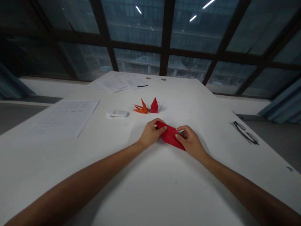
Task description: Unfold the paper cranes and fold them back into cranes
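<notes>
A folded piece of red paper [170, 135] is held between my two hands, tilted down to the right over the white table. My left hand [152, 132] pinches its left end, thumb on top and fingers behind. On the right part, my right hand [189, 139] grips the lower edge with its thumb across the front and its fingers curled behind. Just beyond my hands stand an orange folded-paper piece [141, 108] with pointed tips and a small red folded-paper piece [154, 106], side by side.
A white bottle-like item [117, 113] lies left of the folded pieces. Printed sheets [68, 117] cover the table's left side, with more papers [115, 82] and a black pen [142, 86] at the back. Black glasses [245, 132] rest near the right edge.
</notes>
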`<state>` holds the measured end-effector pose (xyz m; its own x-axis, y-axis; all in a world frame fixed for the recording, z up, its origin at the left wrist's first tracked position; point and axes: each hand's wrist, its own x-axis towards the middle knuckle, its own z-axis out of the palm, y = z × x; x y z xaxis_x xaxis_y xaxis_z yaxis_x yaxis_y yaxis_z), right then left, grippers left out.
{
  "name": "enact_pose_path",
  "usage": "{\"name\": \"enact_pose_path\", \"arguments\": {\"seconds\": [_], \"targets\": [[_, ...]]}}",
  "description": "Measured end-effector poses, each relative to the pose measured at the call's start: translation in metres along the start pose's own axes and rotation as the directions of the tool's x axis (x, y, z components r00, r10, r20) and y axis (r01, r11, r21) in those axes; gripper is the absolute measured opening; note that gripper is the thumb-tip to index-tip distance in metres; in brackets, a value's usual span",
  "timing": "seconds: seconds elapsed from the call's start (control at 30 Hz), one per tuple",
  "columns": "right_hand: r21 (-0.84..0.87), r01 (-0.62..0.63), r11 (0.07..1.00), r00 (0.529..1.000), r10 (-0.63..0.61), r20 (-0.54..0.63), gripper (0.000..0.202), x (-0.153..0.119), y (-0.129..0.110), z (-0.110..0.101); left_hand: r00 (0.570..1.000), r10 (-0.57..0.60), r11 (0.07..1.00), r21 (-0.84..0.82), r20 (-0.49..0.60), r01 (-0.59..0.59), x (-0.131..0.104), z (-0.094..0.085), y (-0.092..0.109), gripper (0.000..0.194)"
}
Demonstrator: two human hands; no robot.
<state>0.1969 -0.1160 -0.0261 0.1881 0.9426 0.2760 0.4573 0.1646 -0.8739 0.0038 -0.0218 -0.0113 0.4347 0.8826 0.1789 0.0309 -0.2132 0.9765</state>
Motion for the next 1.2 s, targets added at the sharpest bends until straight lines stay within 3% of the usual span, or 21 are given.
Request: {"name": "enact_pose_path", "arguments": {"seconds": [0.07, 0.13, 0.23, 0.33, 0.4, 0.5, 0.57, 0.7, 0.83, 1.03, 1.1, 1.2], "targets": [[-0.072, 0.013, 0.997, 0.999, -0.016, -0.045, 0.022, 0.001, 0.003, 0.001, 0.997, -0.050, 0.998, -0.031, -0.060, 0.049, 0.001, 0.000, 0.000, 0.028], [-0.100, 0.031, 0.995, 0.999, -0.034, -0.025, 0.016, 0.002, 0.005, 0.001, 0.997, -0.067, 0.998, -0.016, -0.034, 0.066, 0.002, -0.002, 0.001, 0.028], [-0.161, 0.081, 0.984, 0.997, -0.079, 0.020, 0.013, 0.003, 0.006, 0.000, 0.997, 0.018, 0.975, 0.220, 0.074, -0.034, 0.005, -0.011, 0.003, 0.022], [-0.249, 0.145, 0.958, 0.989, -0.134, 0.060, 0.007, 0.003, 0.004, -0.003, 0.959, 0.226, 0.775, 0.564, 0.173, -0.285, 0.007, -0.022, 0.008, 0.031], [-0.308, 0.192, 0.932, 0.981, -0.173, 0.088, 0.006, 0.003, 0.003, -0.004, 0.925, 0.309, 0.601, 0.709, 0.220, -0.369, 0.006, -0.027, 0.013, 0.043], [-0.378, 0.247, 0.892, 0.969, -0.216, 0.123, 0.012, 0.001, 0.002, -0.004, 0.847, 0.372, 0.404, 0.755, 0.379, -0.516, 0.002, -0.025, 0.017, 0.046], [-0.455, 0.301, 0.838, 0.953, -0.254, 0.164, 0.017, -0.001, 0.000, -0.004, 0.804, 0.350, 0.349, 0.730, 0.480, -0.588, -0.001, -0.021, 0.017, 0.041], [-0.609, 0.473, 0.636, 0.880, -0.370, 0.298, 0.022, -0.005, -0.004, -0.006, 0.757, 0.246, 0.366, 0.665, 0.606, -0.651, -0.002, -0.017, 0.009, 0.031], [-0.645, 0.550, 0.531, 0.834, -0.394, 0.387, 0.018, -0.008, -0.013, -0.007, 0.730, 0.235, 0.375, 0.633, 0.642, -0.677, -0.001, -0.020, 0.006, 0.030], [-0.666, 0.587, 0.460, 0.806, -0.409, 0.428, 0.031, -0.012, -0.024, -0.008, 0.660, 0.221, 0.399, 0.551, 0.718, -0.733, -0.002, -0.026, 0.019, 0.026], [-0.653, 0.589, 0.476, 0.805, -0.411, 0.427, 0.023, -0.012, -0.023, -0.007, 0.643, 0.189, 0.461, 0.511, 0.742, -0.725, -0.001, -0.029, 0.023, 0.028], [-0.632, 0.585, 0.508, 0.810, -0.411, 0.418, 0.014, -0.012, -0.019, -0.007, 0.650, 0.169, 0.534, 0.485, 0.741, -0.693, 0.002, -0.033, 0.025, 0.038]]}}
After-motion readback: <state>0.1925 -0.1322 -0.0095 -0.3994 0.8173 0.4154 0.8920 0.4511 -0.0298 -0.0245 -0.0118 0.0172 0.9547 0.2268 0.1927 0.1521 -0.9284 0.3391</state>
